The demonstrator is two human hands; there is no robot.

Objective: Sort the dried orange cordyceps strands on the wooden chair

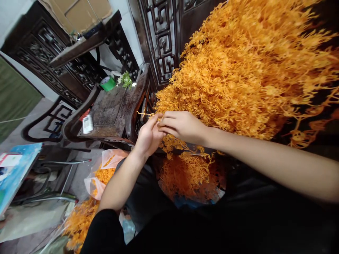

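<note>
In front of the big pile, my left hand is closed on a thin orange plastic sprig, whose forked tip sticks out to the left past the fingertips. My right hand meets it from the right, its bent fingers pressed together over the same spot. What lies between the two sets of fingertips is mostly hidden. Right behind the hands rises a large heap of tangled orange plastic sprigs. More loose orange strands hang below my right hand, over my lap.
To the left stands a dark carved wooden chair bearing a green tape roll and a small flower sprig. A pinkish plastic bag of orange pieces sits on the floor. A blue tabletop juts in at far left.
</note>
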